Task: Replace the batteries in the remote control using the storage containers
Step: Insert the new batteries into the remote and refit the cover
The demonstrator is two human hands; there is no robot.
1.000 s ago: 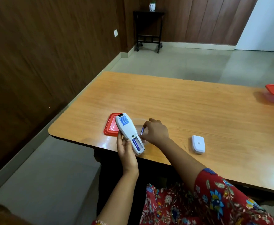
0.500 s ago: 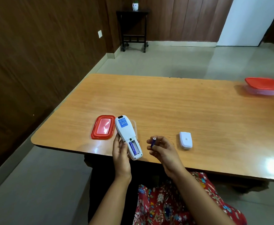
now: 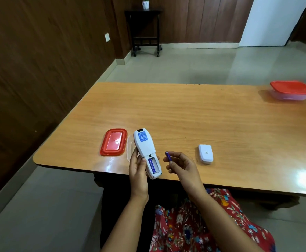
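My left hand [image 3: 138, 169] holds a white remote control [image 3: 145, 150] back side up over the table's near edge. Its battery bay is uncovered, with one purple battery [image 3: 151, 165] in the left slot and the right slot empty. My right hand [image 3: 182, 165] pinches a second purple battery [image 3: 168, 156] between thumb and fingers, a short way right of the remote. The white battery cover [image 3: 205, 154] lies on the table to the right. A clear open container [image 3: 130, 150] sits mostly hidden behind the remote, its red lid [image 3: 114, 142] beside it.
A closed clear container with a red lid [image 3: 292, 90] stands at the far right of the wooden table [image 3: 203, 120]. A dark wood wall runs along the left. A small black stand [image 3: 145, 31] is far across the tiled floor.
My right hand lifted a purple battery out of the clear container and drew it back to the right of the remote. The view has shifted right.
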